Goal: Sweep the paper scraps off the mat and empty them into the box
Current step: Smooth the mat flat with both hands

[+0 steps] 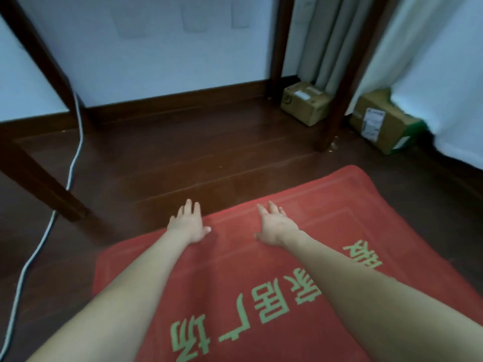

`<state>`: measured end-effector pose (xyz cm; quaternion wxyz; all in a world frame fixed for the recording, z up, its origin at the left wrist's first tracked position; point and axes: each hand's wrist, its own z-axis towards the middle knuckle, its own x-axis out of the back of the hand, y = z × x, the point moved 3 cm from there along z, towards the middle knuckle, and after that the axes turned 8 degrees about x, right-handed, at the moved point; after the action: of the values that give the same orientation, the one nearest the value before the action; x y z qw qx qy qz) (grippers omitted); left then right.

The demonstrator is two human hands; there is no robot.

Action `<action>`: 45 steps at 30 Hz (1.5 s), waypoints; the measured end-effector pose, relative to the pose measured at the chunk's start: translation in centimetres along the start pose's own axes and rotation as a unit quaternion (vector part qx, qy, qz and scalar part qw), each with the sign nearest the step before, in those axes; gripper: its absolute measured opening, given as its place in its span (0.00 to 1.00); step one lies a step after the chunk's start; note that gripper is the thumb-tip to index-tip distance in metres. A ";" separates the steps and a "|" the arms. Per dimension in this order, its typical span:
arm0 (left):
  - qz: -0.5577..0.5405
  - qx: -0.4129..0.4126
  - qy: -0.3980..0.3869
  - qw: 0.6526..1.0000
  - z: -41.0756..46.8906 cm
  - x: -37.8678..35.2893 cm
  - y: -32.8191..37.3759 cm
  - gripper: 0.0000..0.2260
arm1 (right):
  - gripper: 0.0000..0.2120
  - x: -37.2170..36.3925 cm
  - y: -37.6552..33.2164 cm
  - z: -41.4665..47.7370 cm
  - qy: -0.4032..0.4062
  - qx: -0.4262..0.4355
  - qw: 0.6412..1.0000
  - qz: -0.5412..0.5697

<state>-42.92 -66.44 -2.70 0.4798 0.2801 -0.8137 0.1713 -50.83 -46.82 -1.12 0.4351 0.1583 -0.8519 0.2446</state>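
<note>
Reaching over mat (308, 278): left hand (188, 225), right hand (275, 226).

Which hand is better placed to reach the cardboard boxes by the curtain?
The right hand, probably. It lies flat on the red mat, on the side of the two boxes. The left hand is farther away.

Head view, sole camera: I look forward and steeply down, close over the red rectangular fabric mat (300, 270), dark wooden floor (183, 158) beyond.
</note>
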 end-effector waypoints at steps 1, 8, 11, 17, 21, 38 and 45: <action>0.008 -0.024 0.021 0.999 -0.4 1.8 2.5 0.38 | 0.40 0.9 1.3 -0.6 0.011 -0.004 1.000 0.006; 0.083 -0.138 0.073 0.984 -4.8 6.5 20.3 0.35 | 0.39 6.7 11.8 -3.9 0.075 -0.028 0.995 0.059; 0.102 -0.164 0.050 0.980 -7.0 5.8 27.3 0.34 | 0.39 8.5 17.2 -5.2 0.090 -0.041 0.991 0.093; 0.130 -0.173 0.017 0.976 -9.4 7.2 37.7 0.33 | 0.39 10.9 26.9 -7.5 0.085 -0.067 0.985 0.133; 0.139 -0.171 0.011 0.975 -10.0 8.7 41.3 0.31 | 0.37 12.6 30.5 -7.8 0.079 -0.076 0.983 0.146; 0.162 -0.226 -0.019 0.961 2.6 -2.6 48.1 0.32 | 0.41 4.3 37.3 0.7 0.079 -0.128 0.973 0.173; 0.146 -0.245 -0.005 0.958 8.0 -3.8 52.0 0.33 | 0.46 1.5 38.3 3.7 0.075 -0.111 0.982 0.130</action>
<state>-79.19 -28.87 -10.37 0.4993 0.0328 -0.8651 0.0339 -72.59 -17.16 -12.41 0.4773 -0.0221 -0.8520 0.2140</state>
